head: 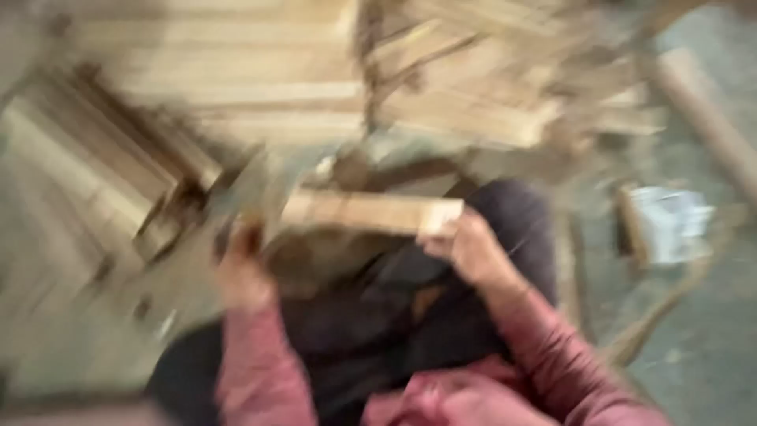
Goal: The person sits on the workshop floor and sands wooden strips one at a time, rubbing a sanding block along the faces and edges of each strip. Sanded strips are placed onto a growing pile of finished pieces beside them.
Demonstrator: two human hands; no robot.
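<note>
Heavy motion blur throughout; short wooden board (371, 211) held level above the lap, just below the stacked lumber (260, 87); right hand (467, 248) closed on the board's right end, fingers curled around it; left hand (243, 272) at the board's left end, grip unclear through blur; pink sleeves (256, 371) below the board.
</note>
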